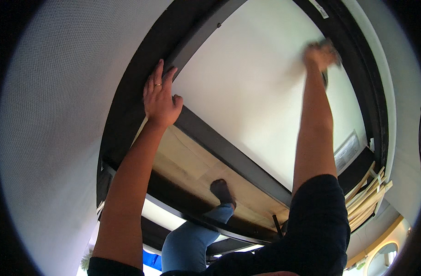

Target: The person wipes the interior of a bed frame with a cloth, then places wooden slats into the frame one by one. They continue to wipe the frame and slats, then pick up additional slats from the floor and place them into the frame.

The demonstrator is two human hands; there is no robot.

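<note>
Here, a dark grey thing (pixel 332 50) is held at a white panel (pixel 242 87) by the right hand (pixel 317 57), while a black frame (pixel 130 96) is touched by the left hand (pixel 162 101).
The fingers of the left hand are extended and somewhat spread, and nothing is grasped by them; they are rested on the frame's left side. The right hand is blurred: its fingers seem to be curled over the dark grey thing, near the frame's right side, but its kind and the tightness of the grip cannot be told. Lower right, a clear packet (pixel 347 151) is seen beside bundled wooden slats (pixel 367 200). Below, a dark-socked foot (pixel 222 190) is placed on a wooden surface (pixel 180 149).
</note>
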